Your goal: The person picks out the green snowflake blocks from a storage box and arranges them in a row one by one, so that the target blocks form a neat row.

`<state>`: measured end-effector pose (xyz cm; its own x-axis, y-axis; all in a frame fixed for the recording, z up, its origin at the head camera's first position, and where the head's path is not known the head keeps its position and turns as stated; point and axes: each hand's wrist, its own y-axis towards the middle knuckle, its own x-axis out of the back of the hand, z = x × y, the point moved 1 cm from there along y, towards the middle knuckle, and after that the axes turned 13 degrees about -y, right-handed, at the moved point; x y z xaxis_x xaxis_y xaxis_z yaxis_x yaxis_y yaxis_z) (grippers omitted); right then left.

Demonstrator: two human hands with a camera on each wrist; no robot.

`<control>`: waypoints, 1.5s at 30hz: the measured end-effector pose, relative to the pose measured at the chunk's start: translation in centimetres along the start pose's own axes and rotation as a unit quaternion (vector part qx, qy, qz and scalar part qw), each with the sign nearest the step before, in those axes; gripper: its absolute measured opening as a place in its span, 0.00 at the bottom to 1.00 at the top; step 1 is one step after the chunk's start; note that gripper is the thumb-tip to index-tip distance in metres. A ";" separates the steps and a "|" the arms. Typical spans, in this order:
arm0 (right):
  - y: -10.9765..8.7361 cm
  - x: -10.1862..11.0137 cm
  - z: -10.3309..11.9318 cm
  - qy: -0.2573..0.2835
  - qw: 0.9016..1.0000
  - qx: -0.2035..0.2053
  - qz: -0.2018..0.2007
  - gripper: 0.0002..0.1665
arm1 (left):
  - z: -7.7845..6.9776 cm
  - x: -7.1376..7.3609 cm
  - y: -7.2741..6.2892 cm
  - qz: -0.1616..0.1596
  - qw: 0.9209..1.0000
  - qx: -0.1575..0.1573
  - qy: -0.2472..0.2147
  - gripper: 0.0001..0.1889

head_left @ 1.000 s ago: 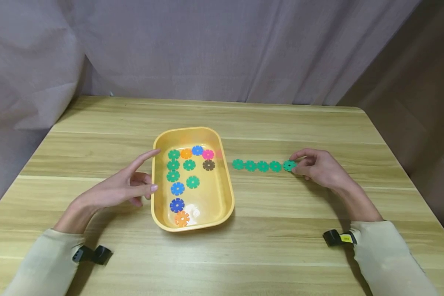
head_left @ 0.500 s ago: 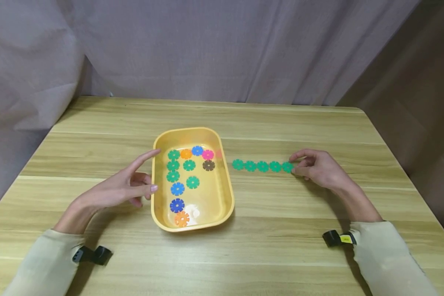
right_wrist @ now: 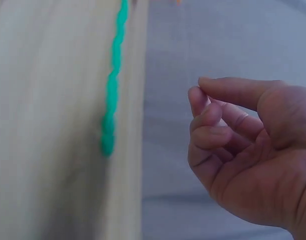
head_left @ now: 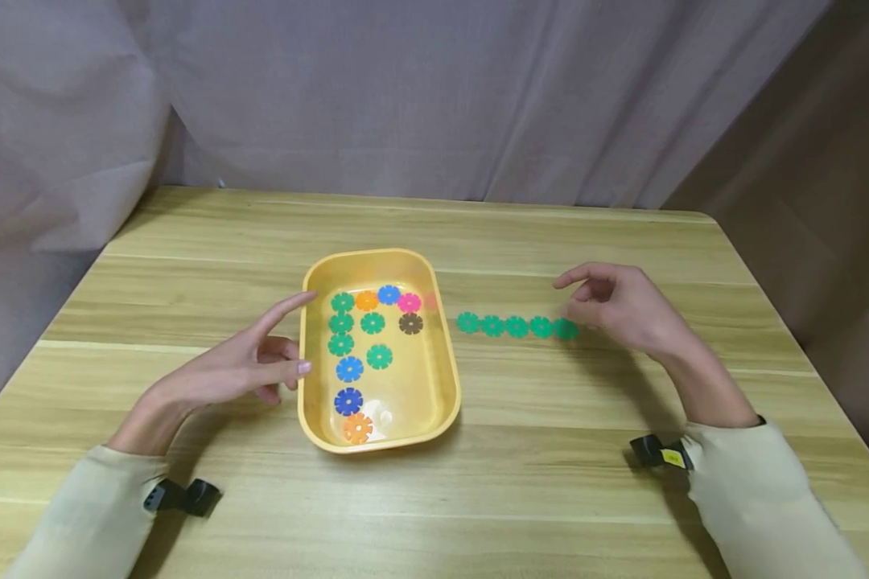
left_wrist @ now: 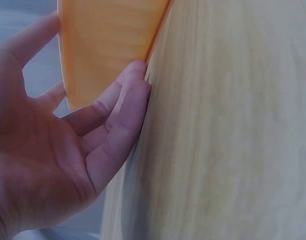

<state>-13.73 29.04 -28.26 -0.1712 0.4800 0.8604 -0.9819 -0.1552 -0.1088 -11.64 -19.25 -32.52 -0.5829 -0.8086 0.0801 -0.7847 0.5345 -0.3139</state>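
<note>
My left hand (head_left: 242, 366) is at the left side of a yellow plastic tray (head_left: 450, 386). Thumb and index finger lie at its rim, while other fingers curl against the outer wall (left_wrist: 105, 45). To the tray's right, several green snowflake discs (head_left: 516, 326) form a straight row on the table, edge to edge. Above the row's right end hovers my right hand (head_left: 619, 310), its fingers loosely bent and holding nothing. In the right wrist view the green row (right_wrist: 113, 90) lies apart from the fingertips, seen edge-on and blurred.
Inside the tray lie more discs: several green ones (head_left: 380, 356), blue ones (head_left: 349, 369), orange ones (head_left: 358, 428), a pink disc (head_left: 409, 303) and a brown disc (head_left: 410, 323). A grey curtain (head_left: 434, 104) hangs behind the wooden table (head_left: 550, 498).
The rightmost green disc slid left to meet the row. My right hand then let go of it and rose. My left hand has stayed at the tray.
</note>
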 end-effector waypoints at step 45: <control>3.9 -8.7 16.1 -0.021 0.961 0.223 0.161 0.17 | -0.1 -0.3 0.2 -0.008 1.000 0.022 0.001 0.49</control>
<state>-14.72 10.37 -28.13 -0.4476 0.3121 0.8380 -0.7448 -0.6487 -0.1562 -11.66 -18.85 -32.53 -0.5713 -0.8162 0.0865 -0.7834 0.5109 -0.3540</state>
